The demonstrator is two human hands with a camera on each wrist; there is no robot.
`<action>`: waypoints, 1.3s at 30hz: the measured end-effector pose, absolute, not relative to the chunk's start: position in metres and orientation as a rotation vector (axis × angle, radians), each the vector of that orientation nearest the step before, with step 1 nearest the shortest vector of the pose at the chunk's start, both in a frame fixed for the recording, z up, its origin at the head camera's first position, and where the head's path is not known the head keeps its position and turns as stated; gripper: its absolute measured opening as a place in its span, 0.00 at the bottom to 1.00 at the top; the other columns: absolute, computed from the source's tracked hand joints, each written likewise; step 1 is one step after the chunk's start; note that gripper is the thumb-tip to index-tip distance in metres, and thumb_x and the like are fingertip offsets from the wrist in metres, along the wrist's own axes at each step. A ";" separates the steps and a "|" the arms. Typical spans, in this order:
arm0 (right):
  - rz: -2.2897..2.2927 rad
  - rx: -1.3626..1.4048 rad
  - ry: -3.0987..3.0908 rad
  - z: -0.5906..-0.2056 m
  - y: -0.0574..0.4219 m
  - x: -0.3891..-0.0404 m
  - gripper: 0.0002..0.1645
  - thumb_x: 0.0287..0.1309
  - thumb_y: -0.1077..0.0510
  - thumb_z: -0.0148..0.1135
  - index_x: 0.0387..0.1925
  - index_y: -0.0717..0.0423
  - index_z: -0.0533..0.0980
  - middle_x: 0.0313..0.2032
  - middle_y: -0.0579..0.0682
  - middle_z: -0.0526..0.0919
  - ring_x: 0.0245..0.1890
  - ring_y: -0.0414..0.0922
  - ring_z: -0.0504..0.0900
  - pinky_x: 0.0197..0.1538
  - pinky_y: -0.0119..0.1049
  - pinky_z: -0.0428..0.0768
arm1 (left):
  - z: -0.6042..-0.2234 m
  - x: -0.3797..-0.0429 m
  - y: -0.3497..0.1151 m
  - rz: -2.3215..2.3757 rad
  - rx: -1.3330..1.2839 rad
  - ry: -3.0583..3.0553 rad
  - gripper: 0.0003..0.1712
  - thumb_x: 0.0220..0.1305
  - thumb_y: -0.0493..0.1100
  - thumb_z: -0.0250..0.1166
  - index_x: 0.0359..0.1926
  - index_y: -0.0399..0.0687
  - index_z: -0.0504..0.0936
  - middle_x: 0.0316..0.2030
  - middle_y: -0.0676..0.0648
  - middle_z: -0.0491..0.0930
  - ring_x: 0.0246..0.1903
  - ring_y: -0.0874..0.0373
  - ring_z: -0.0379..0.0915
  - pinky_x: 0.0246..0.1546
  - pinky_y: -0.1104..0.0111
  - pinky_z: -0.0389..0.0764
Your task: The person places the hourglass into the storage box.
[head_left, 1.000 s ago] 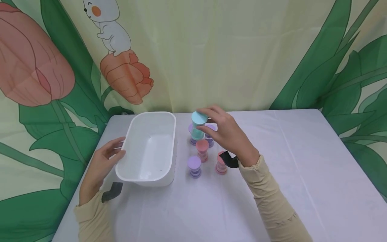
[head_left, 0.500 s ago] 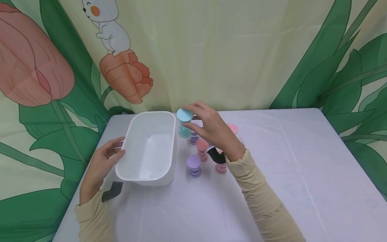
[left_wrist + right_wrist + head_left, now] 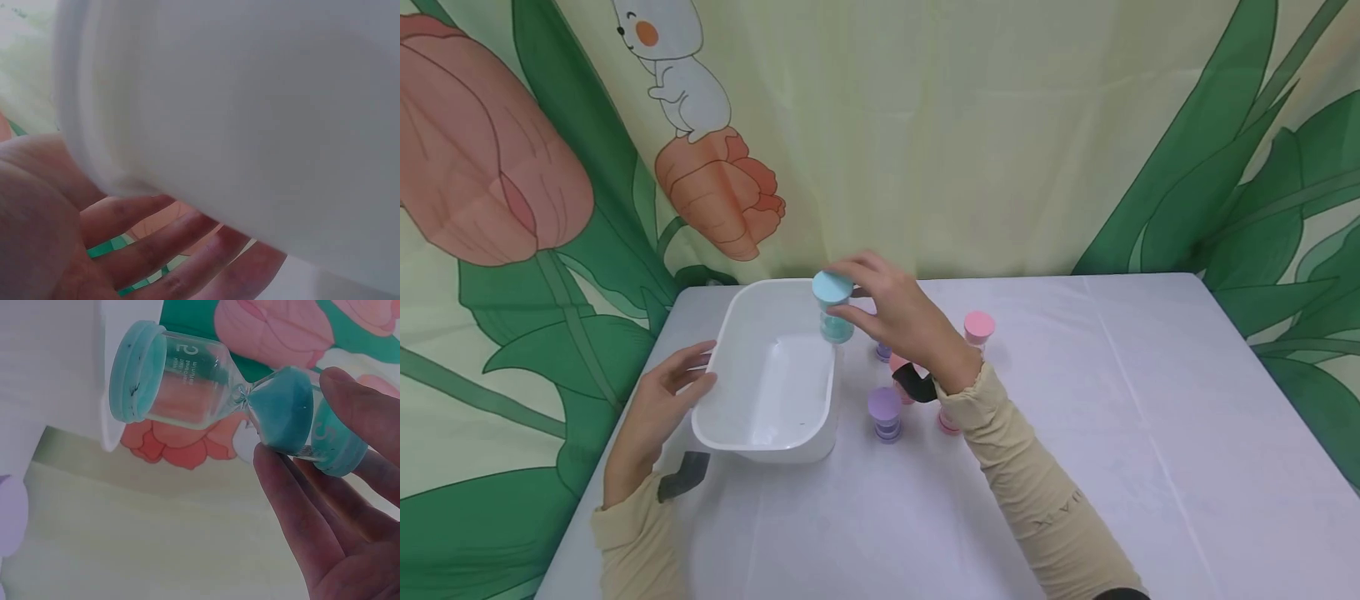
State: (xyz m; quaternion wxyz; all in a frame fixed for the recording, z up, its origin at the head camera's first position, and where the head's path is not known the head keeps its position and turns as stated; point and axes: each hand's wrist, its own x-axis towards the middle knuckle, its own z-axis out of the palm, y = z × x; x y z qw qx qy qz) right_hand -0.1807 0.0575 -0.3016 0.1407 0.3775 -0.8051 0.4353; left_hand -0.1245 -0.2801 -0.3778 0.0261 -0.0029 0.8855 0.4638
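Note:
Between thumb and fingers my right hand point(image 3: 895, 312) grips a teal hourglass point(image 3: 832, 290) by its upper end, above the right rim of a white plastic tub point(image 3: 816, 448). The right wrist view shows this hourglass point(image 3: 284, 409) whole, with teal sand in the bulb nearest the fingers. At the tub's left side is my left hand point(image 3: 658, 408), touching the outside near the rim. Its fingers lie extended along the tub wall point(image 3: 250, 125) in the left wrist view; the thumb tip is hidden there.
Right of the tub stand a purple hourglass point(image 3: 884, 408) and a pink hourglass point(image 3: 979, 325). Other pink and purple hourglasses are partly hidden by my right hand and wrist. A white cloth covers the table point(image 3: 1075, 467); a printed curtain point(image 3: 1000, 150) hangs behind it.
My right hand has carried the teal hourglass leftward, from above the other hourglasses to the tub's right rim. The left hand keeps its place at the tub.

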 end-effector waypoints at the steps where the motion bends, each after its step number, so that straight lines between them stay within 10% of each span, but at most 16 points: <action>1: 1.257 1.096 -2.323 -0.301 0.055 -0.181 0.29 0.53 0.65 0.73 0.58 0.64 0.76 0.49 0.54 0.78 0.49 0.45 0.81 0.53 0.28 0.81 | -0.378 -0.124 -0.280 1.436 -0.012 2.737 0.36 0.70 0.55 0.61 0.74 0.53 0.64 0.67 0.43 0.70 0.56 0.58 0.72 0.51 0.67 0.77; 14: 1.248 1.139 -2.339 -0.299 0.030 -0.189 0.27 0.54 0.64 0.73 0.57 0.64 0.77 0.49 0.54 0.79 0.48 0.45 0.80 0.53 0.29 0.81 | -0.379 -0.125 -0.278 1.485 -0.001 2.715 0.35 0.70 0.54 0.61 0.73 0.51 0.65 0.67 0.41 0.71 0.57 0.51 0.72 0.56 0.45 0.77; 39: 1.187 1.198 -2.516 -0.297 -0.011 -0.208 0.27 0.59 0.59 0.69 0.59 0.62 0.75 0.53 0.53 0.78 0.51 0.45 0.80 0.55 0.28 0.79 | -0.379 -0.125 -0.280 1.498 -0.003 2.705 0.35 0.70 0.55 0.61 0.74 0.51 0.64 0.67 0.41 0.70 0.60 0.45 0.71 0.56 0.47 0.77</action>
